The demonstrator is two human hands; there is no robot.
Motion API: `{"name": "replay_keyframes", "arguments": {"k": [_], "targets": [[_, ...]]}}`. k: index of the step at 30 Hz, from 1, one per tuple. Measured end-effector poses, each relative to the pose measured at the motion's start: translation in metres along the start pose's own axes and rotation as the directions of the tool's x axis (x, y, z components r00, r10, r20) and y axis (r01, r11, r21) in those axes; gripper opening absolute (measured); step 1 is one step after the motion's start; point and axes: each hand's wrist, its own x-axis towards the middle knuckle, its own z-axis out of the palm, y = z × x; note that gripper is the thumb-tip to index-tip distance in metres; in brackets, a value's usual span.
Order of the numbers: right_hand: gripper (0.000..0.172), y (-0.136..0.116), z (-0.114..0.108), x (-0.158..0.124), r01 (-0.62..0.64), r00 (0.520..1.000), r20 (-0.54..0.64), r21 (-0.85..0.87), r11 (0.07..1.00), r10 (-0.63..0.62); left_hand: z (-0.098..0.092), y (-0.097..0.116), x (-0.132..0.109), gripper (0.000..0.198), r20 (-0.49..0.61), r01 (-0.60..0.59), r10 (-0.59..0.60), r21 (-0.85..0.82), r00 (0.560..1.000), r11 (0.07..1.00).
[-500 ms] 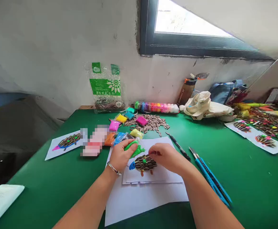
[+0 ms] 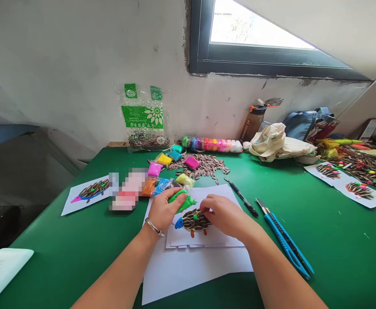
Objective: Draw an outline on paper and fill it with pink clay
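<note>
My left hand [image 2: 166,209] is closed around a packet of green modelling clay [image 2: 184,202], just above the paper. Below it lies a hedgehog picture [image 2: 194,221] with a blue clay head, a body of sunflower seeds, brown feet and a green dot on its back. My right hand [image 2: 223,214] has its fingers pinched together at the upper right of the seed body; what they hold, if anything, is hidden. White paper sheets [image 2: 194,274] lie stacked under the picture.
A pen [image 2: 241,196] and a blue utility knife [image 2: 287,240] lie to the right. Behind are loose sunflower seeds [image 2: 207,165], clay packets [image 2: 164,159] and a seed bag [image 2: 145,124]. Finished hedgehog pictures [image 2: 93,192] lie left and right. A white device [image 2: 5,274] sits front left.
My right hand has shifted very slightly over the seed body, fingers still pinched. My left hand keeps its hold on the green clay packet.
</note>
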Motion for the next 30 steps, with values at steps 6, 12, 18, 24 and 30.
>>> {"name": "replay_keyframes", "arguments": {"k": [6,12,18,24,30], "targets": [[0.022,0.0014,0.0012,0.0001,-0.039,0.999,0.004,-0.083,0.996,0.039,0.0000,-0.0040,0.0005,0.049,0.004,0.002,-0.002,-0.014,1.000,1.000],[0.009,-0.0016,-0.0017,0.0018,-0.118,0.993,0.001,-0.140,0.983,0.120,-0.0001,-0.0047,-0.0001,0.049,0.005,-0.004,0.004,-0.019,1.000,1.000],[0.017,0.0023,-0.0021,0.0001,-0.098,0.994,0.027,-0.179,0.979,0.105,-0.0002,-0.0026,-0.0002,0.049,-0.005,-0.004,0.004,0.014,1.000,1.000],[0.018,0.0028,0.0001,-0.0003,-0.080,0.995,0.051,-0.164,0.983,0.090,-0.0009,-0.0009,-0.0007,0.046,-0.016,-0.017,0.017,0.038,1.000,0.999],[0.015,0.0008,0.0003,0.0014,-0.081,0.992,0.082,-0.161,0.984,0.095,-0.0002,0.0022,-0.0015,0.042,-0.028,-0.019,0.019,0.017,0.999,1.000]]}}
